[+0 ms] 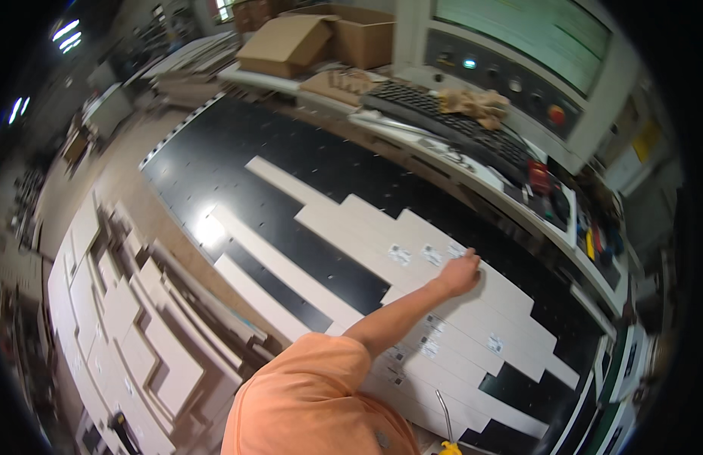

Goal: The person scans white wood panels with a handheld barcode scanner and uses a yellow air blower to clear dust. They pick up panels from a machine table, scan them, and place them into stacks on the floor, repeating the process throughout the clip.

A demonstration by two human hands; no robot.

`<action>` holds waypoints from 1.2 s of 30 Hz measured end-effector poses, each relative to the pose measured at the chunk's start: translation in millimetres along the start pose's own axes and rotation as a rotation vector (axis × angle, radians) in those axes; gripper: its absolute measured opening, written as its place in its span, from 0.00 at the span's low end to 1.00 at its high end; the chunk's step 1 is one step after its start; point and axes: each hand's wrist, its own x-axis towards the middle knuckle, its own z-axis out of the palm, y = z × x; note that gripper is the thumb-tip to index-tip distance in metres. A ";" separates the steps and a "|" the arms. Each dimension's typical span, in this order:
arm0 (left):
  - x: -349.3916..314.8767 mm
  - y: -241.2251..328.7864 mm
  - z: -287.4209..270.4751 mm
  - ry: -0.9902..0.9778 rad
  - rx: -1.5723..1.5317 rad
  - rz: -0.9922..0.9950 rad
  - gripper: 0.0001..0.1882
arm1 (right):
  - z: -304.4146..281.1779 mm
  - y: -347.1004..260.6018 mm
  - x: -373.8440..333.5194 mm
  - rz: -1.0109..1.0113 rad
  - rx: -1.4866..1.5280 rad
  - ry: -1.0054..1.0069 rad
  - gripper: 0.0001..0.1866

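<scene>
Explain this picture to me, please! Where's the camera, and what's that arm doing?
There's no robot here, just a person. The camera sits on their head, looking down, and its very wide view makes straight edges look bent. Their bare left hand reaches over pale boards lying on a black table. Its fingertips are by a white label; I can't tell whether they pinch anything. The right hand is out of sight. More cut boards lie stacked at the left, and a keyboard and screen are beyond the table.

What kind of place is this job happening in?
Likely a panel-cutting workshop: pale, labelled boards lie on a long black bed, and a control console stands along one side.
</scene>
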 end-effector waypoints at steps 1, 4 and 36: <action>1.4 -0.1 -0.9 -0.023 -0.008 -0.024 0.14 | 1.9 -4.8 3.5 -0.011 -0.023 -0.031 0.22; 1.1 1.2 -1.2 -0.006 -0.044 -0.020 0.13 | 7.3 -11.0 11.4 -0.028 -0.057 -0.089 0.22; -1.2 6.1 -6.4 -0.014 -0.053 -0.025 0.13 | -4.9 -7.4 5.7 -0.034 -0.025 -0.305 0.27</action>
